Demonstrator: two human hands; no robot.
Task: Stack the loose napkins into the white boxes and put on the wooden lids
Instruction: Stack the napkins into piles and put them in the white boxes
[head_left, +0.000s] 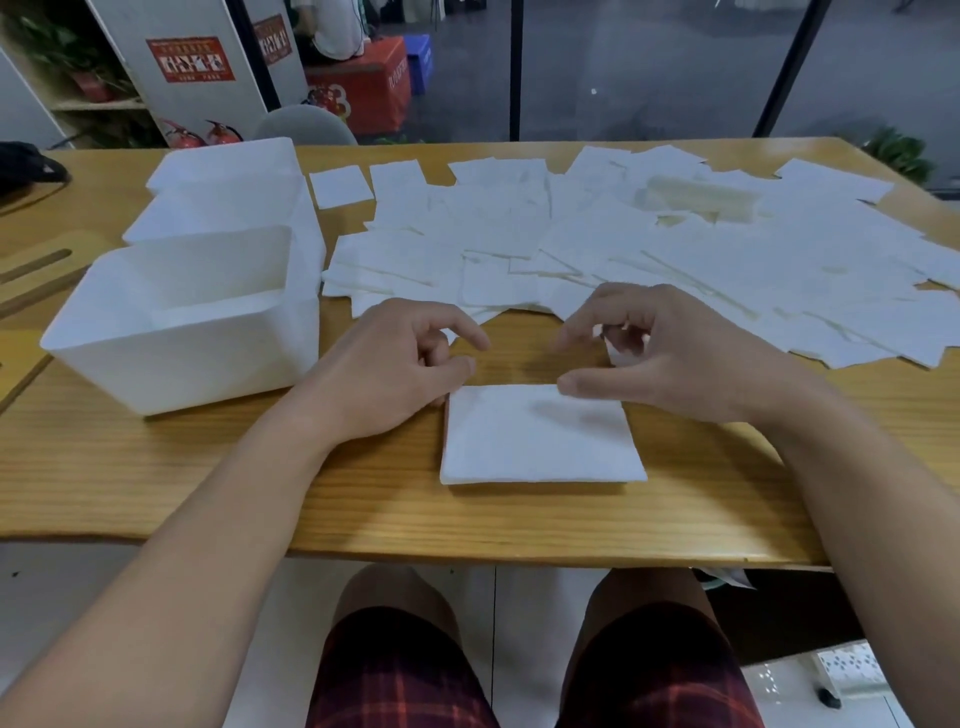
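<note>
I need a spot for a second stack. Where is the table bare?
Bare wood lies right of the stack up to the right forearm, and left of it, in front of the nearest box. Behind the hands, loose napkins crowd the table.

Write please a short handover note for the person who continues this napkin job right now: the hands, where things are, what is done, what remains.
Left hand: fingers loosely curled, holds nothing, beside the small napkin stack.
Right hand: hovers at the stack's far edge; whether it pinches a napkin I cannot tell.
Three white boxes stand in a row at left; the nearest looks empty.
Wooden lids lie left of the boxes, not on.
Loose napkins cover the far table.
Done: one small stack squared up.
Left: box the napkins, fit the lids.
</note>
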